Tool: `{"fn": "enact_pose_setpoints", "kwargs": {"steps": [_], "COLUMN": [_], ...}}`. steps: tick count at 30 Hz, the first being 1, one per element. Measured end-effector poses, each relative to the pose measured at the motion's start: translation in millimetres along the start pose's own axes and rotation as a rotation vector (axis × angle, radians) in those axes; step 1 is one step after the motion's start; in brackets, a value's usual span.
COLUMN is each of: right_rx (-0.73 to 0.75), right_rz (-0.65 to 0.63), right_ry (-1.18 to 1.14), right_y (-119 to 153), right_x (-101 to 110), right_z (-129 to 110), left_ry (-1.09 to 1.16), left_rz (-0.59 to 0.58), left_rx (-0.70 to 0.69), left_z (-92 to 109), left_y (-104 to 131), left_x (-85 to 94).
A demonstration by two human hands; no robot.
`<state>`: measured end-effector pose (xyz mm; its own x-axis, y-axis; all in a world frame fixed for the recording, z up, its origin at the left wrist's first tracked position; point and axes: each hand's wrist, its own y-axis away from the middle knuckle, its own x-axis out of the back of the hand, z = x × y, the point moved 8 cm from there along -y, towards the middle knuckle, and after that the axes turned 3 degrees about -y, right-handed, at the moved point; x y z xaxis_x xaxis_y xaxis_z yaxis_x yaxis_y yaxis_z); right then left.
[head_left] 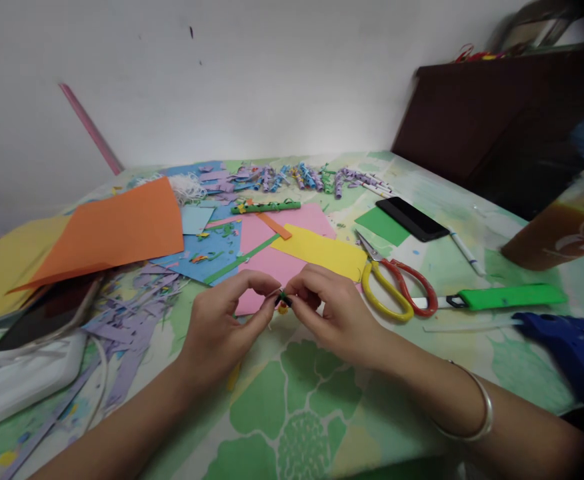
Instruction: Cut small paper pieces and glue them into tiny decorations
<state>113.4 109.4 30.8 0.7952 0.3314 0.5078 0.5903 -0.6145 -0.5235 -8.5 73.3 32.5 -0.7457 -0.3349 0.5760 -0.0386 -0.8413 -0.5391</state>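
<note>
Green and dark, a tiny paper piece (pixel 284 299) is being pinched above the desk (pixel 292 400) between left hand (pixel 217 327) and right hand (pixel 332 310), fingers closed tight on its ends; probably light, flimsy, easily crushed, best gripped there.

Scissors (pixel 397 280) lie beside a yellow sheet (pixel 322 257) and pink paper (pixel 282 247). A phone (pixel 412 219) rests near a green cutter (pixel 507 297). An orange sheet (pixel 117 230) lies left.
</note>
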Motion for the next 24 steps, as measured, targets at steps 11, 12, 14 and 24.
{"fn": "enact_pose_setpoints", "kwargs": {"steps": [11, 12, 14, 24], "right_rx": [-0.01, -0.007, -0.014, -0.237], "right_rz": [-0.044, -0.04, -0.029, 0.168], "right_ry": [-0.024, -0.019, -0.003, -0.185], "right_y": [0, 0, -1, -3], "right_x": [-2, -2, -2, 24], "right_z": [2, 2, 2, 16], "left_ry": [-0.054, -0.06, -0.083, 0.221], "left_rz": [-0.014, -0.014, -0.007, 0.057], "left_rx": [-0.031, -0.032, -0.054, 0.106], "left_z": [3, 3, 5, -8], "left_y": [0, -1, -2, -8], "left_x": [-0.8, -0.5, 1.1, 11.0]}}
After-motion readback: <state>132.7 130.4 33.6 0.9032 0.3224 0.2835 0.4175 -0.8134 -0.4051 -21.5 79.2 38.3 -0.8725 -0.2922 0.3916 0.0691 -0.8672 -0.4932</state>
